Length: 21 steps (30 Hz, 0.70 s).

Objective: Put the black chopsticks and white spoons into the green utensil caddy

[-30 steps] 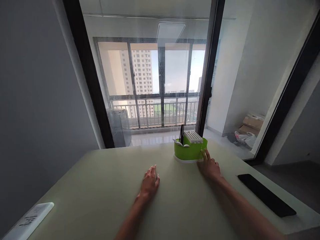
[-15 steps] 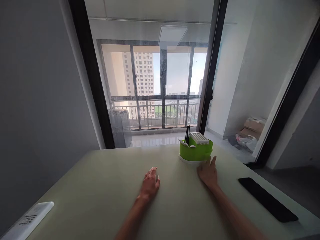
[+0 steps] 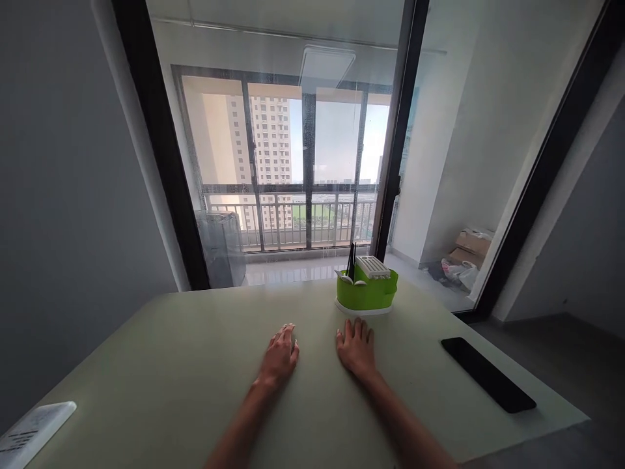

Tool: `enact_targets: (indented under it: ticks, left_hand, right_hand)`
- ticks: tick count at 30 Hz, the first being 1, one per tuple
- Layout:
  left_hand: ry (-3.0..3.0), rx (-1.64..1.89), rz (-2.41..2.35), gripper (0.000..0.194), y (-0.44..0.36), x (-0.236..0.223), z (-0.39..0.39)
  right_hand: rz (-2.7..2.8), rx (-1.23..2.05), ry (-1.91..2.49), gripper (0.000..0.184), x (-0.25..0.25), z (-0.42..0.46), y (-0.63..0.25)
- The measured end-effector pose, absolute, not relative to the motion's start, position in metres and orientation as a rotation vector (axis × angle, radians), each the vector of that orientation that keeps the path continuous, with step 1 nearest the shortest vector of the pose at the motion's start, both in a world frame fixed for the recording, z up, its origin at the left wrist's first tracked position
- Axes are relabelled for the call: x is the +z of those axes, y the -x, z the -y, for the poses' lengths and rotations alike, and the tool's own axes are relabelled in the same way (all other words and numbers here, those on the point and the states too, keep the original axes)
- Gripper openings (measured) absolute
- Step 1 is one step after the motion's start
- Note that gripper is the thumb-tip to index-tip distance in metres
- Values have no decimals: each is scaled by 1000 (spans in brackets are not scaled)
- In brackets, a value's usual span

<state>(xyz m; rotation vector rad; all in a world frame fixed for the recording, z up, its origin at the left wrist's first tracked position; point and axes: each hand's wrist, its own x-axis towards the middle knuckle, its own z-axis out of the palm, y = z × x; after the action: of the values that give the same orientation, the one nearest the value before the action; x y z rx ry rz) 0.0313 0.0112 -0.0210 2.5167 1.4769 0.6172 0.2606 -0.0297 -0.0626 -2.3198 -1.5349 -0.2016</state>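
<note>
On the pale table (image 3: 161, 365) lie both of my hands. My left hand (image 3: 279, 355) rests left of the middle, its fingers stretched forward and its thumb apart, with nothing visible in it. To its right, my right hand (image 3: 357, 345) lies palm down with spread fingers, also holding nothing. Just beyond my right fingertips stands a green cutlery caddy (image 3: 365, 296) on a white base. Black chopsticks (image 3: 351, 262), white spoons (image 3: 345, 276) and a white slotted holder (image 3: 373, 267) are in it.
A flat black object (image 3: 488, 374) lies near the table's right edge. At the lower left is a white object with dark slots (image 3: 36, 430). Behind the table stand a dark-framed glass door (image 3: 398, 143) and, farther off, cardboard boxes with plastic bags (image 3: 466, 257).
My right hand has come back and left from the caddy's right front corner and now lies flat. My left hand stays much the same. The view has shifted slightly right.
</note>
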Motion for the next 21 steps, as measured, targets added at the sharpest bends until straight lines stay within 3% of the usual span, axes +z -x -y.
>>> enact_targets:
  ticks: [21]
  left_hand:
    - [-2515,613,-1449,54,-33,-25,-13]
  right_hand:
    - [1568,-147,2310,63,-58,32,-247]
